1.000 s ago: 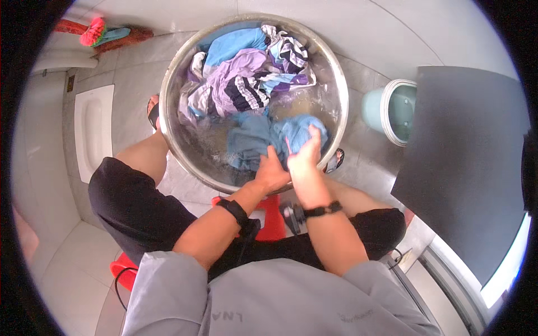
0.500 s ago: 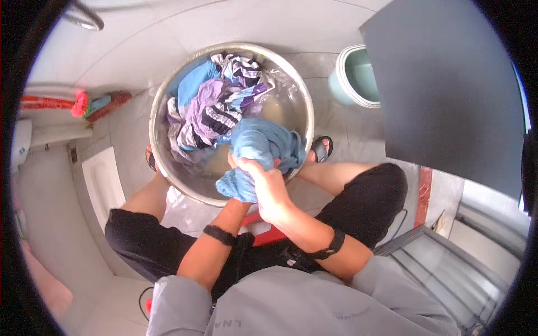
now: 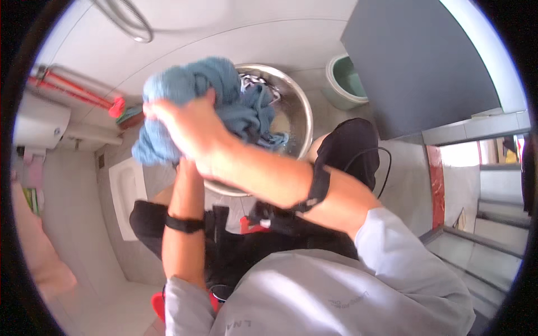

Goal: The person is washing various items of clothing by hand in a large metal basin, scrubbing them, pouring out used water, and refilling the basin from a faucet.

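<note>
A bunched wet-looking blue cloth is lifted at the left side of a round metal basin, and its loose end trails down over the basin. My right hand is closed round the bundle, with the fingers spread over its near side. Close below it, my left hand grips the lower part of the same cloth; its fingers are mostly hidden by the fabric and my right wrist. Behind the bundle, some patterned black, white and purple laundry shows in the basin, with water beside it.
A pale green bucket stands at the far right, partly behind a dark grey panel. On the left are a white squat toilet and a red-handled broom. A shower hose hangs on the far wall. My knees flank the basin.
Both hands have raised the blue cloth out of the basin's near side and carried it up and left. The cloth now hides most of the patterned laundry. My view has shifted too.
</note>
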A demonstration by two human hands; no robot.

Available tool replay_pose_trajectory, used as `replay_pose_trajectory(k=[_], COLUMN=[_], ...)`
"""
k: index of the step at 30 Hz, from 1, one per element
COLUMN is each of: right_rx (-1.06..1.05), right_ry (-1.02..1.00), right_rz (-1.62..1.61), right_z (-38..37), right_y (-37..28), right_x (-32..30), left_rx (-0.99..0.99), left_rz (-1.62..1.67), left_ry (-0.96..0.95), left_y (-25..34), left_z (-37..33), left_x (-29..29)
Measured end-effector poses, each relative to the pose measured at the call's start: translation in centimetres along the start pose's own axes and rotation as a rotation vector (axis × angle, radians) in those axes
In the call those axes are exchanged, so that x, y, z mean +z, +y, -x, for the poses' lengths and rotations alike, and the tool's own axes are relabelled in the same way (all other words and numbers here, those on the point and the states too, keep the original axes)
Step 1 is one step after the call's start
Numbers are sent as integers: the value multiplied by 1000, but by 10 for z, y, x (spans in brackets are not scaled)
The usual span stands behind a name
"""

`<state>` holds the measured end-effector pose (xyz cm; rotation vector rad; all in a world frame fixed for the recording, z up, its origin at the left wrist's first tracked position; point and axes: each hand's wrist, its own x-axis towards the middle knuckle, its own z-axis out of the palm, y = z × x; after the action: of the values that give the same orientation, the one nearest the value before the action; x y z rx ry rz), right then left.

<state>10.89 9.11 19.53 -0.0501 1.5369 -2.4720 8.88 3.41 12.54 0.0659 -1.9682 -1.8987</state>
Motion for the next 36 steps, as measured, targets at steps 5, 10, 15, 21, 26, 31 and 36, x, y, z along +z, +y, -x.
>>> replay_pose_trajectory(k=[5, 10, 15, 21, 26, 31, 36], right_rx=[163, -3, 91, 98, 333, 501, 689], right_ry=[-317, -451, -613, -892, -963, -939, -923], right_rz=[-143, -57, -113, -160, -111, 122, 590], right_z=[-7, -17, 13, 24, 69, 74, 83], right_y=[-59, -74, -86, -54, -22, 56, 162], right_x=[51, 148, 200, 242, 249, 247, 240], left_rx=[178, 317, 407, 271, 22, -274, -607], left_rz=[30, -6, -120, -327, -505, -241, -36], left_ry=[117, 228, 333, 452, 596, 596, 746], left_y=[66, 126, 162, 177, 160, 111, -36], left_z=[-38, -58, -53, -8, 82, 123, 225], left_x=[-40, -112, -181, -246, -312, -328, -391])
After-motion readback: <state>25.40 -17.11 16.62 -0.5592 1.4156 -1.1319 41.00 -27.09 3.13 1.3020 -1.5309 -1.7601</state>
